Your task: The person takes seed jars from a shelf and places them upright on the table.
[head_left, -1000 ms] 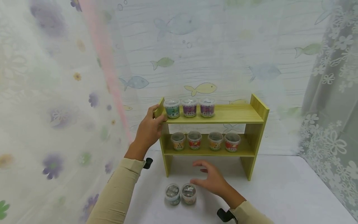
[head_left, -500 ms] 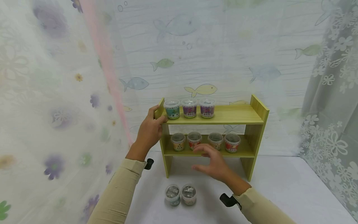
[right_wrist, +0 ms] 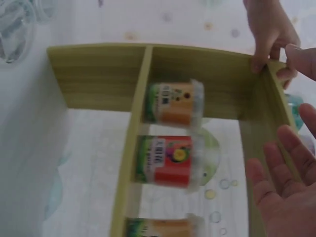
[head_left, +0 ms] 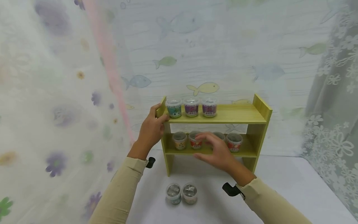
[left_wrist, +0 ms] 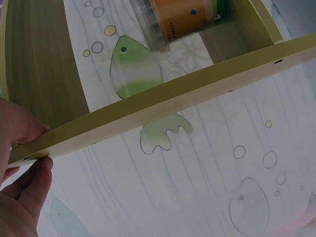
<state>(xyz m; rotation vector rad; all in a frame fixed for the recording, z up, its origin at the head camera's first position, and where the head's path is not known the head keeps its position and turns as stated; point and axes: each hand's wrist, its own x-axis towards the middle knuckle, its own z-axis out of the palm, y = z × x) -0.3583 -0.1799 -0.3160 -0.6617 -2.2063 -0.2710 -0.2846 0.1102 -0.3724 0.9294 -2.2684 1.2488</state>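
"Higher than a second ago, the bare right hand [head_left: 219,153] is hovering, fingers wide, by orange- and red-labelled plastic cups [right_wrist: 170,165] on the yellow-green wooden shelf's [head_left: 239,114] lower tier."
"Left hand [head_left: 152,128]?"
"Pinching the shelf's left side. Label characters are looking too blurred to read."

Your head camera: well back, facing forward and down. Your wrist cameras: close in, views rolled sideways. Common to all: shelf [head_left: 237,114], your left hand [head_left: 151,128].
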